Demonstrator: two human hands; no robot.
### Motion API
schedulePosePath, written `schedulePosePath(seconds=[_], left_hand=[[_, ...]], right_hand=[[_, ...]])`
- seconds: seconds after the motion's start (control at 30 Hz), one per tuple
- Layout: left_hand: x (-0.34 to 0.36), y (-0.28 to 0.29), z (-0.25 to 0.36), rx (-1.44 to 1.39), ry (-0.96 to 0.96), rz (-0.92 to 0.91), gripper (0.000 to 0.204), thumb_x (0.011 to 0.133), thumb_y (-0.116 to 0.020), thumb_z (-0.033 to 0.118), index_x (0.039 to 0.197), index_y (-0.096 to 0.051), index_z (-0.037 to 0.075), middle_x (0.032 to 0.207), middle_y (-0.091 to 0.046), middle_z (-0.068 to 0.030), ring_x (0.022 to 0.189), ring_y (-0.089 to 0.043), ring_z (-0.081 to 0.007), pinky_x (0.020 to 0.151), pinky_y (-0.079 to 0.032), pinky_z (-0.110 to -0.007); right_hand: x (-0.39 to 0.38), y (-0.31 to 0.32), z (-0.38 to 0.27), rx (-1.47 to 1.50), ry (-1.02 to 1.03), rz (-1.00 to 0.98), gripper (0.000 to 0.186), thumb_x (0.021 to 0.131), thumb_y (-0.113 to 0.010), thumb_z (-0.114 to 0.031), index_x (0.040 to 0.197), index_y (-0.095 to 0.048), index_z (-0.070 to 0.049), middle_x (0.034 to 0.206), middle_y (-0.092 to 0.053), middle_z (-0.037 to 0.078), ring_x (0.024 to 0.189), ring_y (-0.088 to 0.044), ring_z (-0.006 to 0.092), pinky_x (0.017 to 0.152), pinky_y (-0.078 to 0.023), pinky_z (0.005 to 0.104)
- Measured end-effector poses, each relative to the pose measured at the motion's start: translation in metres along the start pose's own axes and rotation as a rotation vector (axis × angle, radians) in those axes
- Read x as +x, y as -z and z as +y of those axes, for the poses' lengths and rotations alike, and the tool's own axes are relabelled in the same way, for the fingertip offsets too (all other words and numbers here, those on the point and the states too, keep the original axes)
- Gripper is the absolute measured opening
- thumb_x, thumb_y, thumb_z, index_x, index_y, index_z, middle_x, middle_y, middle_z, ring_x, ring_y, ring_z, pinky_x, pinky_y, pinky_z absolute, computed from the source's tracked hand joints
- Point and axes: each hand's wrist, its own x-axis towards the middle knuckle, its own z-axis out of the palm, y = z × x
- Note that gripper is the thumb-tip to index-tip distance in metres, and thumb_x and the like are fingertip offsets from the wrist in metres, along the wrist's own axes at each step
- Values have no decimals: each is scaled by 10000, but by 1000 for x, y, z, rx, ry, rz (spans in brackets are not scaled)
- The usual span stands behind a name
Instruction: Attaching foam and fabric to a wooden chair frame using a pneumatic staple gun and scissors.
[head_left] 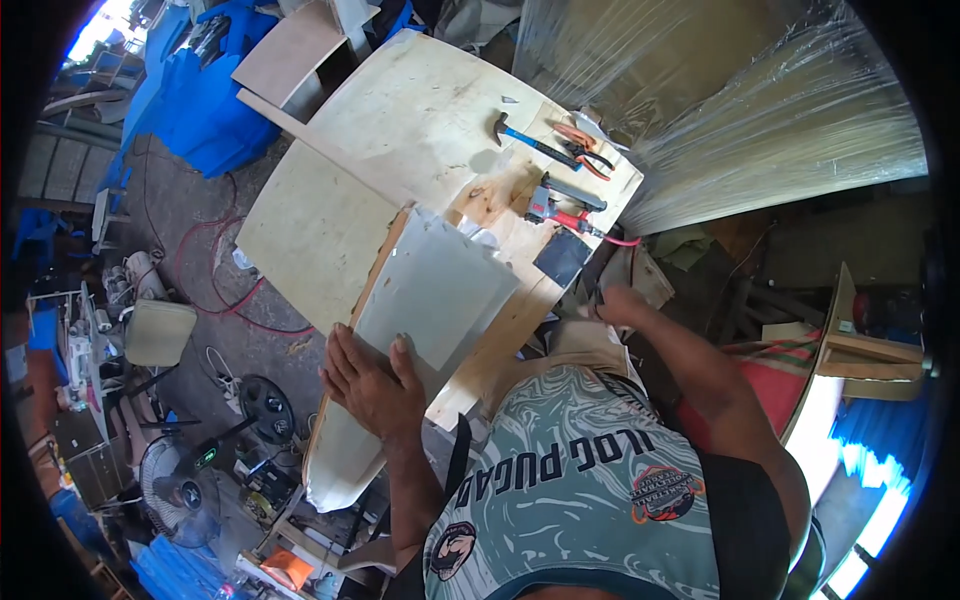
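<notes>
My left hand [372, 388] lies flat, fingers stretched out, on a long panel [430, 290] covered in pale grey-white material. A strip of bare wood shows along the panel's left edge. Off to the right, beside the table's near right corner, my right hand [619, 306] is closed, apart from the panel. Something small and dark shows at its fingers, too little to name. Beyond the panel lie a blue-handled hammer [538, 142], orange-handled pliers [585, 150] and a red and grey air stapler [560, 208]. A dark square piece [563, 258] is at the table's right edge.
The panel rests on a pale wooden worktable [400, 110]. A red hose [215, 265] runs over the floor at left. A plastic-wrapped board [760, 110] stands at the far right. A fan [180, 490] and a blue sheet [205, 110] are on the left.
</notes>
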Motion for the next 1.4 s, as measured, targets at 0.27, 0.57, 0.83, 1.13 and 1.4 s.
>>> schedulePosePath(seconds=[0.27,0.57,0.83,1.13,1.4], left_hand=[[-3,-4,-12,75,-35,40,733,969,-519,477,1486,-390,-26,1479,-454,-247,1397,-389,-407,1169,-222,-541],[-12,-35,-20,-311,62,252,563,1026,-551,368,1372,-467,-68,1373,-501,-235,1309,-481,-358,1125,-351,-453],[-10,4,-40,-261,71,307,460,1002,-576,208,1366,-505,-65,1352,-546,-203,1268,-522,-312,1111,-372,-399],[17,22,-63,-84,129,239,436,880,-682,225,1272,-577,66,1323,-596,-153,1249,-538,-350,1085,-396,-458],[12,-23,-50,69,625,652,390,886,-616,297,1193,-608,58,1307,-597,-149,1274,-514,-349,1123,-315,-499]], right_hand=[[57,-23,10,34,-21,43,649,751,-773,-584,1043,-692,-9,1023,-706,259,984,-687,427,867,-540,516],[234,43,61,131,-201,341,476,813,-729,-502,1107,-690,-130,1133,-704,202,1109,-667,389,916,-543,515],[294,13,44,189,263,323,469,833,-702,-422,975,-663,24,980,-677,310,984,-656,475,853,-511,564],[276,0,75,148,273,325,333,817,-715,-294,1012,-659,-30,936,-698,254,891,-673,453,790,-516,535],[308,33,131,-778,893,239,486,716,-853,-408,1060,-668,-118,896,-694,126,812,-685,335,832,-554,460]])
